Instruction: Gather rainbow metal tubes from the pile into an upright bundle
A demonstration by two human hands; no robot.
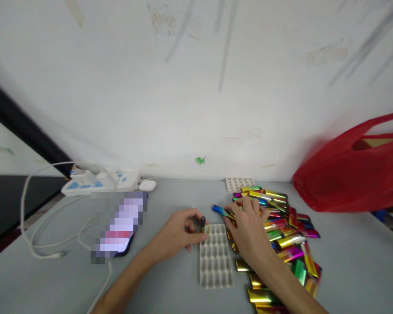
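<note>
A white plastic tray (216, 266) with rows of empty cells lies on the grey table in front of me. My left hand (180, 231) rests at the tray's far left corner, its fingers closed round a small dark stick (202, 223) held upright. My right hand (247, 224) reaches over a heap of shiny metallic-coloured flat pieces (288, 237) and pinches one blue-gold piece (222, 211) at its fingertips, just beyond the tray's far right corner.
A second white tray (238, 183) lies by the wall behind the heap. A red plastic bag (353, 174) sits at the right. On the left are a power strip (100, 182) with white cables and a blurred-out phone (119, 226).
</note>
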